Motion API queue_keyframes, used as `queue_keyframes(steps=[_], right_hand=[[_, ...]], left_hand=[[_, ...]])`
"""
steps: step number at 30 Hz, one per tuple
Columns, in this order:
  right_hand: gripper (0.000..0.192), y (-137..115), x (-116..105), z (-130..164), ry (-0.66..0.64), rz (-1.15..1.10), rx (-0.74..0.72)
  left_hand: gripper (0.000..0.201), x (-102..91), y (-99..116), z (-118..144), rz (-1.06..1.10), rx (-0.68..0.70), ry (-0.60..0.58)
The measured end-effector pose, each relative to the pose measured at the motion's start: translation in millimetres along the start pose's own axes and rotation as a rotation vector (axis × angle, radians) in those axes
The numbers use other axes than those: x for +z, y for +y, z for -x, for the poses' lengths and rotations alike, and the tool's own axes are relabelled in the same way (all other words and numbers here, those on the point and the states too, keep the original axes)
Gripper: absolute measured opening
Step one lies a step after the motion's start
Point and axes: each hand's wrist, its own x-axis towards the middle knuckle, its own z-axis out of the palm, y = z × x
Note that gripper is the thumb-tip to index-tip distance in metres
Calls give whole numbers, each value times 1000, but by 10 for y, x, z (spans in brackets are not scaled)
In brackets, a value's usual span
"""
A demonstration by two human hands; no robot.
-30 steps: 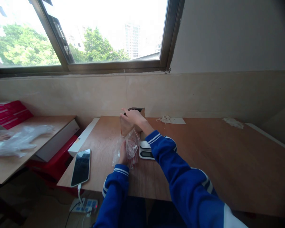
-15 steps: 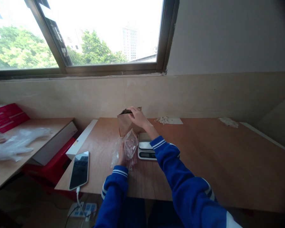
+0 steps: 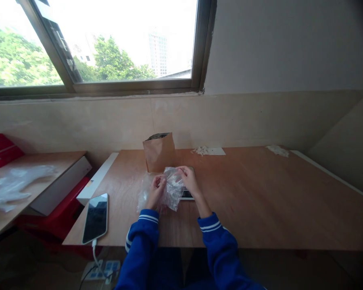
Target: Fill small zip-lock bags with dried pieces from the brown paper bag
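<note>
A small clear plastic bag (image 3: 173,189) hangs between both hands above the wooden table (image 3: 260,193). My left hand (image 3: 156,192) pinches its left edge and my right hand (image 3: 189,181) pinches its top right edge. More clear bags (image 3: 144,192) lie under and left of my left hand. A small scale (image 3: 187,194) sits just behind the held bag, mostly hidden by it. An open brown paper bag (image 3: 159,151) stands upright behind my hands, untouched.
A phone (image 3: 95,217) on a charging cable lies near the table's front left corner. A white box (image 3: 92,183) sits at the left edge. Paper scraps (image 3: 208,151) lie by the wall. A side table (image 3: 27,181) holds crumpled plastic and a red box (image 3: 0,148).
My right hand left the brown paper bag's top, came back toward me and took hold of the clear bag that my left hand was holding up.
</note>
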Motion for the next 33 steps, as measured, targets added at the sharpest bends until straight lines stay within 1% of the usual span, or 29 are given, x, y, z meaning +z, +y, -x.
queue_keyframes(steps=[3, 5, 6, 8, 10, 11, 13, 15, 17, 18, 20, 21, 22, 23, 25, 26, 27, 29, 31, 33], right_hand=[[38, -144, -74, 29, 18, -19, -76], [41, -211, -44, 123, 56, -45, -84], [44, -225, -8, 191, 79, -75, -74], [51, -217, 97, 354, 94, -154, -26], [56, -179, 220, 522, 47, -227, 40], [55, -157, 279, 595, 5, -252, 71], [48, -119, 370, 703, -70, -274, 110], [37, -89, 393, 758, -118, -243, 121], [28, -58, 317, 781, -141, -141, 103], [24, -37, 240, 789, -135, -54, 79], [22, 23, 27, 815, -72, 168, 10], [24, 61, -97, 834, -25, 286, -23], [27, 102, -220, 858, 19, 390, -41], [30, 141, -334, 884, 44, 472, -32], [37, 204, -510, 938, 61, 582, 16], [39, 225, -564, 959, 54, 616, 36], [41, 238, -595, 976, 41, 638, 45], [43, 247, -601, 992, 7, 660, 37], [45, 245, -571, 995, -16, 682, 35], [46, 235, -542, 997, -32, 723, 61]], left_hand=[[45, 19, 143, 57, -107, 31, -183], [43, 38, 234, 92, -150, 27, -225], [39, 50, 271, 106, -154, 44, -211], [32, 69, 330, 131, -141, 117, -129], [26, 70, 374, 153, -118, 190, -12], [24, 56, 394, 164, -112, 213, 42], [22, -7, 434, 180, -120, 239, 134], [21, -129, 465, 180, -176, 289, 202], [21, -303, 477, 159, -296, 346, 257], [21, -399, 473, 144, -379, 347, 281], [24, -579, 452, 118, -586, 270, 313], [30, -648, 436, 114, -702, 229, 341], [38, -693, 418, 119, -817, 224, 367], [48, -712, 399, 134, -927, 257, 399], [65, -670, 359, 185, -1120, 394, 440], [68, -617, 335, 214, -1196, 471, 430], [67, -551, 305, 239, -1260, 534, 389], [56, -416, 220, 264, -1341, 605, 240], [46, -327, 97, 249, -1392, 591, 94], [45, -308, -48, 210, -1449, 518, 5]])
